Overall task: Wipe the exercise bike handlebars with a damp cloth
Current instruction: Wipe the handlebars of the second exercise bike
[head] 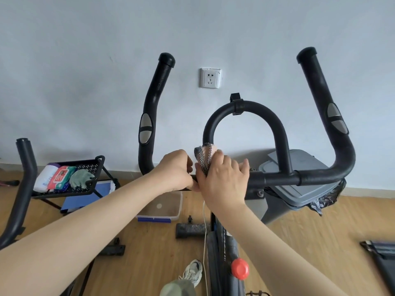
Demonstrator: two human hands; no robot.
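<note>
The black exercise bike handlebars (277,179) span the middle of the view, with two upright horns and a centre loop (245,107). A pink and grey patterned cloth (203,155) is wrapped on the bar where the loop's left leg meets the crossbar. My right hand (222,178) grips the cloth against the bar, fingers curled over it. My left hand (175,169) curls round the crossbar just left of the cloth, touching the right hand. The bar under both hands is hidden.
A black mesh rack (94,167) holding wipe packs and a green glove stands at the left. A plastic box (162,208) lies on the wooden floor below the hands. A grey lidded bin (303,182) stands behind the bars. A red knob (239,269) sits on the bike frame.
</note>
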